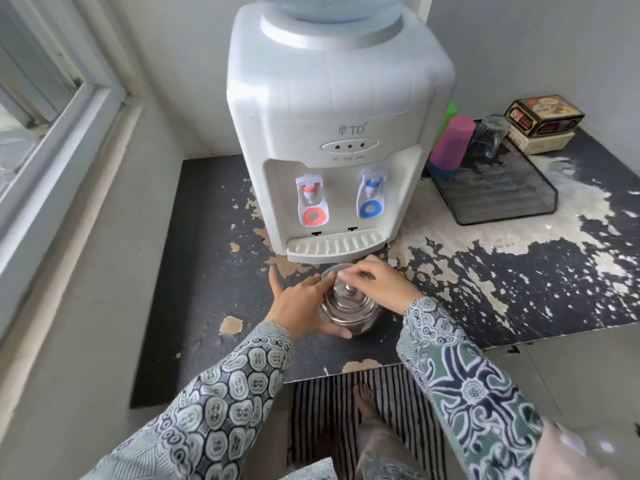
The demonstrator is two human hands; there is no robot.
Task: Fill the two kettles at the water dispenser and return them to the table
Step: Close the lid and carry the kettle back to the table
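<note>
A small shiny steel kettle (348, 311) stands on the worn black counter (207, 254) just in front of the white water dispenser (332, 133). Its lid with a round knob is on top. My left hand (301, 306) cups the kettle's left side, thumb under its front. My right hand (377, 282) reaches over the top, fingertips on the thin handle or lid rim. The dispenser has a red tap (310, 194) on the left and a blue tap (371, 187) on the right, above a drip tray (336, 242). I see only one kettle.
A black mesh tray (502, 195) to the right of the dispenser holds a pink and blue cup (450, 143) and a glass mug (490, 135). Boxes (542, 123) are stacked behind it. A window frame (52, 133) runs along the left. A striped mat (346, 410) lies below the counter.
</note>
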